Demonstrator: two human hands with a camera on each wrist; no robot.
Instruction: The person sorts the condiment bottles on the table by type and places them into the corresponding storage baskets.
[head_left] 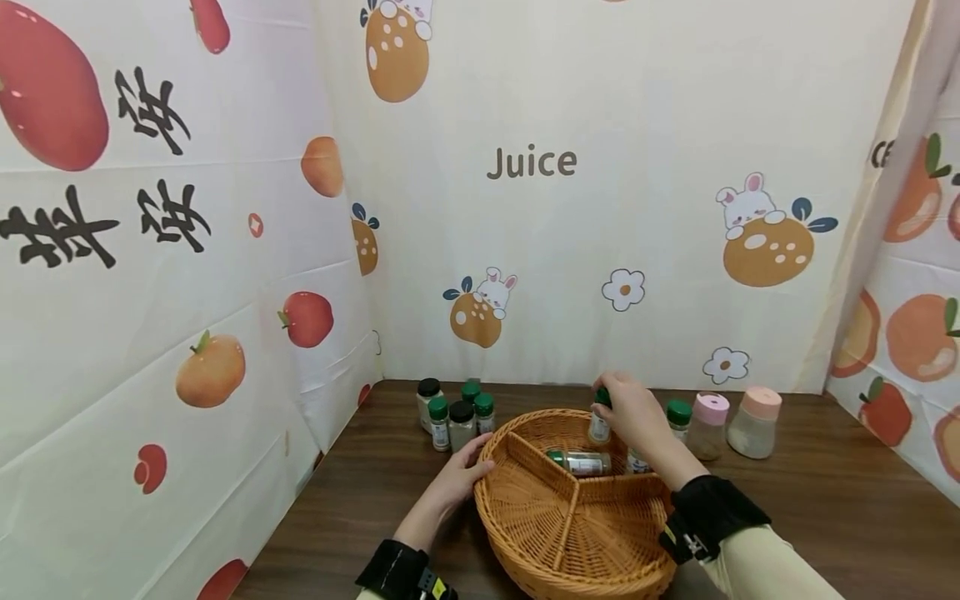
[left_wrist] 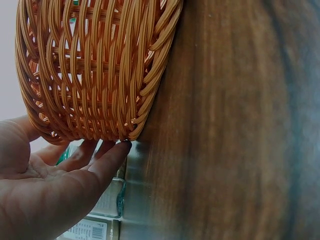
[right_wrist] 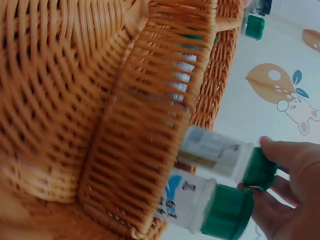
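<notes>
A round wicker basket (head_left: 491,525) with three divided compartments stands on the table. My left hand (head_left: 457,477) rests against its left side; in the left wrist view its fingers (left_wrist: 107,162) touch the woven outer wall. Over the back compartment, my right hand (head_left: 637,421) pinches the green cap of a spice jar (head_left: 599,430), which is upright. Another spice jar (head_left: 587,463) lies on its side there, behind the divider. Close beside the held one is a further green-capped jar (right_wrist: 225,210), partly hidden by my right wrist in the head view. The two front compartments hold nothing.
Several green- and black-capped jars (head_left: 461,425) are grouped behind the basket's left side. To the right stand a green-capped jar (head_left: 678,417), a pink-lidded jar (head_left: 707,429) and a peach-lidded jar (head_left: 752,427). Printed cloth (head_left: 540,217) hangs behind the dark wooden table (head_left: 817,500).
</notes>
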